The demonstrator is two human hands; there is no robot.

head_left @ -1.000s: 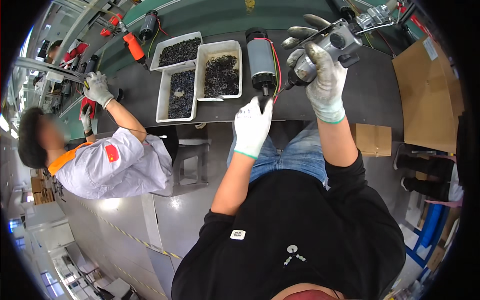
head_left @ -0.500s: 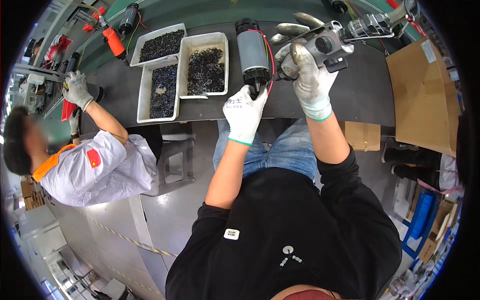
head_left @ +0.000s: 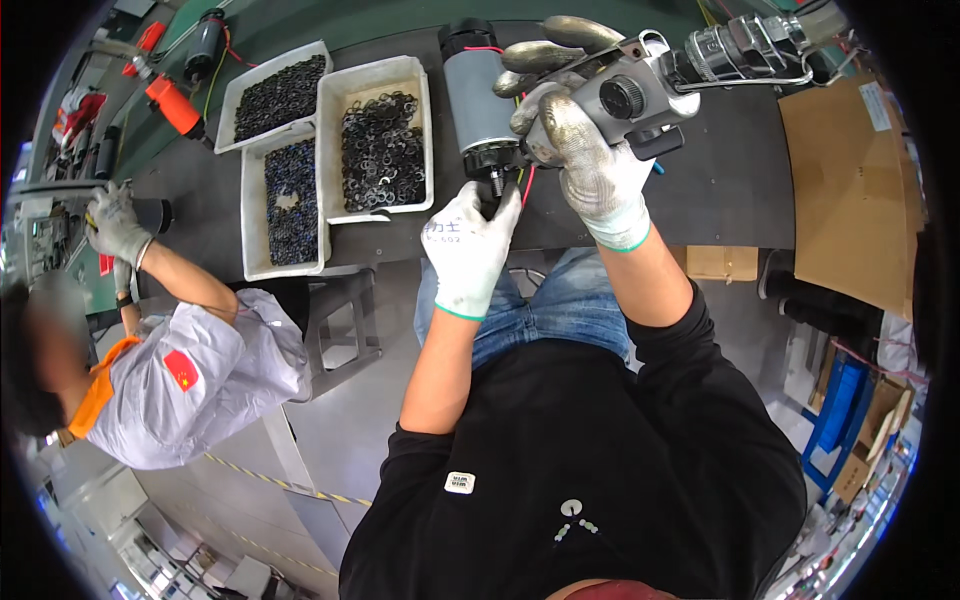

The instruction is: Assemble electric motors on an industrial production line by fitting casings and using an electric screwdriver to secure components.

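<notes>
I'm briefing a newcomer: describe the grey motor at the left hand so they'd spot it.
On the dark workbench, find three white trays. Right of them lies the motor, shaft end at the left hand. Unlike the silver power tool beside it, it's a black-ended cylinder.

We note the power tool [head_left: 622,98] in our right hand [head_left: 590,165] nearer the motor [head_left: 480,100] than a second ago, its nose [head_left: 541,150] now right beside the black end [head_left: 488,158]. Left hand's [head_left: 465,240] fingertips, earlier just below the shaft [head_left: 497,183], now flank it.
</notes>
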